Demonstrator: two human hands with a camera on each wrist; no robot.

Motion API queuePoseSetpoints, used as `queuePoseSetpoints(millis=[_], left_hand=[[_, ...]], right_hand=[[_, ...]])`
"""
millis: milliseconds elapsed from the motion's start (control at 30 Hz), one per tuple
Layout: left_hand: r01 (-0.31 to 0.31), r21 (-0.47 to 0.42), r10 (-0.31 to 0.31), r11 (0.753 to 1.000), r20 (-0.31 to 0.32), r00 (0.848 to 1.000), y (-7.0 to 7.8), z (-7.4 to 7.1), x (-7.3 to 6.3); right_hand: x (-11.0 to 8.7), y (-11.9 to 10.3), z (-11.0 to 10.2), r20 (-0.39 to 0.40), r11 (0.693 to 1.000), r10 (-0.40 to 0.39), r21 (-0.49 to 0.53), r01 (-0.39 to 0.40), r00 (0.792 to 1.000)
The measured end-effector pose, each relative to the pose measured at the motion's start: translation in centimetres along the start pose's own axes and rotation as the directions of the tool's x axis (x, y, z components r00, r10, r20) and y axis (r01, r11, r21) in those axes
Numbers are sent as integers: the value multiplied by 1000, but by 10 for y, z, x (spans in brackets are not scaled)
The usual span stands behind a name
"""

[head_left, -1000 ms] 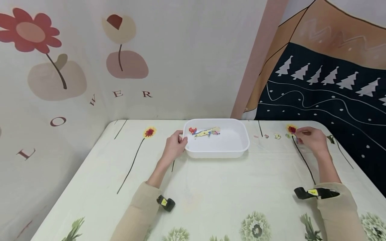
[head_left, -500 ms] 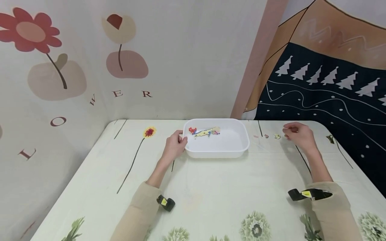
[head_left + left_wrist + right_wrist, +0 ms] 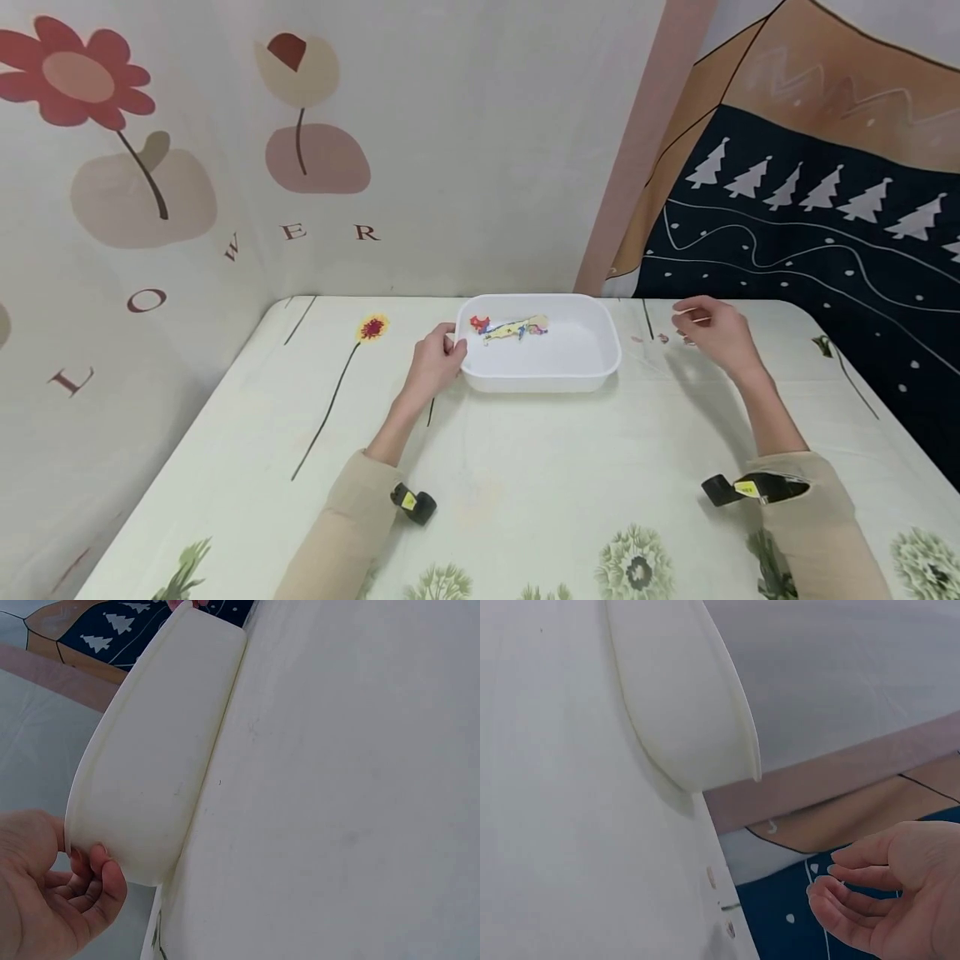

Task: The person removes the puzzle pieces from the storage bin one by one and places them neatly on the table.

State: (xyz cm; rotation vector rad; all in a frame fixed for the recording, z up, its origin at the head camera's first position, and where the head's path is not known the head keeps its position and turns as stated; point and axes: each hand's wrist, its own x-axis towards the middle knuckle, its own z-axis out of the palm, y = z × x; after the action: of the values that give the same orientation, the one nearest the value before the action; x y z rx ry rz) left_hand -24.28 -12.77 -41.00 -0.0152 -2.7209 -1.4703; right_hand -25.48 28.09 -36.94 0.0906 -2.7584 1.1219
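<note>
Tray (image 3: 536,384), white, rectangular and round-cornered, stands upright at the far side of the desk (image 3: 525,467), at twelve o'clock from the person. Left hand (image 3: 435,362) is at nine o'clock to it. Its grip pinches the tray's rim at that end; the left wrist view shows bent fingers against the outer wall.

Inside the tray, toward ten o'clock, lie a long piece (image 3: 517,330), chiefly yellow with blue marks, and a small red piece (image 3: 479,324) at its nine o'clock end. Whether the two touch cannot be told.

Right hand (image 3: 717,335) hovers at three o'clock from the tray, well apart from it. Its grip is relaxed, fingers loosely bent, nothing visible between them. Two pinkish scraps (image 3: 663,338) lie on the desk between tray and hand; a third scrap shows partly under the fingertips.

Both sleeves (image 3: 817,525) are beige, each carrying a black wrist camera (image 3: 412,504). The desk cover is pale with printed plants, including a yellow-and-red flower (image 3: 372,327) beyond the left hand at ten o'clock. Behind, a light curtain (image 3: 465,167) bears a large red flower at ten o'clock; a navy panel (image 3: 795,242) with white trees hangs at two o'clock.
</note>
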Motion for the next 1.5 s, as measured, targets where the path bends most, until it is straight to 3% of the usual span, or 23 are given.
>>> queuePoseSetpoints(millis=[300,700,1167,1500], left_hand=[[-3,-6,3,1000,-1,1000,-1,0,1],[16,8,-16,1000,4,1000,0,1,2],[12,-3,-12,1000,6,1000,1,0,1],[7,-6,-7,1000,7,1000,1,-1,1]], right_hand=[[1,-19,16,43,1000,-24,1,24,999],[4,-46,43,51,987,-156,53,154,986],[20,-66,87,128,972,-220,108,207,967],[34,-77,113,206,970,-238,91,224,949]])
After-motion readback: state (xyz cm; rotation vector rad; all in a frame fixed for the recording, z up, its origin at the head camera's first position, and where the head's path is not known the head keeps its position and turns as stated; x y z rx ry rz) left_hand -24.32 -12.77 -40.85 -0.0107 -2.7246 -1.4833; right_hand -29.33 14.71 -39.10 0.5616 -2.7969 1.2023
